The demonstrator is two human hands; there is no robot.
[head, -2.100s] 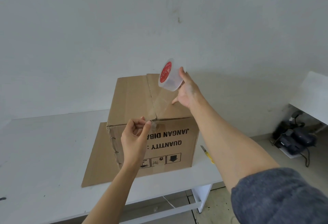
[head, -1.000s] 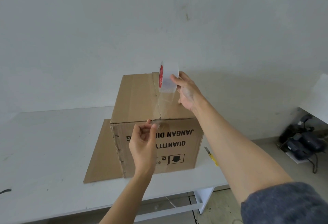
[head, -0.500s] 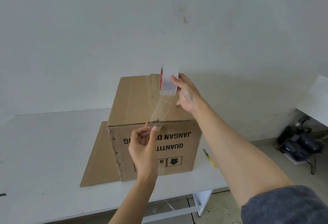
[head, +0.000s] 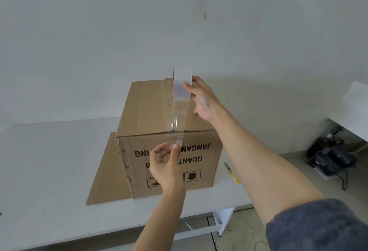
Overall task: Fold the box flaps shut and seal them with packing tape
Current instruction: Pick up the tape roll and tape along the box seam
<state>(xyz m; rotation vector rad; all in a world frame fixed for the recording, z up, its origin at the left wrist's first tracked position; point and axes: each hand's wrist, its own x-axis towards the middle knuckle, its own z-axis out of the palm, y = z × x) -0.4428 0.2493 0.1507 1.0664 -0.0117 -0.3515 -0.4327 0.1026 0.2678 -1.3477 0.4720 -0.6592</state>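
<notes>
- A cardboard box (head: 211, 171) stands printed-side-down on a white table (head: 49, 161), over a flat cardboard sheet (head: 107, 175); its flaps (head: 145, 103) lie folded shut, their seam (head: 168, 97) not yet taped.
- The step in hand appears to be laying the first tape strip (head: 178, 119); done well, the strip stays taut and centred on the seam, its free end pressed to the front face first, the roll then lowered toward the far edge and the tape rubbed flat; slack would likely wrinkle it.
- The left hand (head: 165, 169), raised before the front face, pinches the strip's end between thumb and fingertips just below the top edge.
- The right hand (head: 203, 99), arm outstretched over the box, grips the tape roll (head: 182, 83) on edge above the far end of the seam.
- Whether the strip touches the box cannot be told.
- A yellow utility knife (head: 232, 173) lies beside the box.
</notes>
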